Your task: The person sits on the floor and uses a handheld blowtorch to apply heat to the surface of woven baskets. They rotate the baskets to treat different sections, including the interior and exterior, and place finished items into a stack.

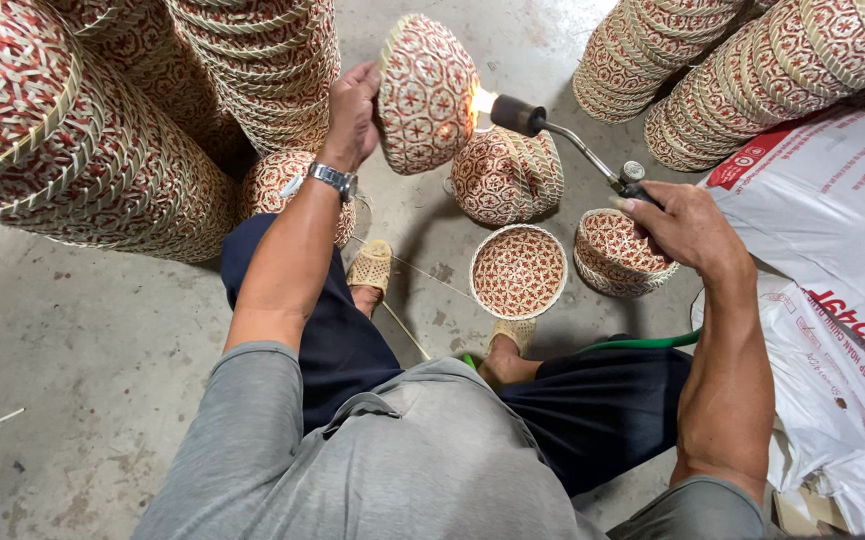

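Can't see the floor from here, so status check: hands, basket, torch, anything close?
Left hand grips woven basket by its rim. Right hand holds torch, flame on basket's side. Basket stacks close around; plastic sack beside right arm.

Held basket was woven cane, red-and-tan, matt and ribbed; same weave on stacks at 10 o'clock. Torch had a dark metal nozzle and thin shiny metal tube. Wristwatch was polished steel. Floor was rough matt concrete. Sack at 3 o'clock was glossy white plastic.
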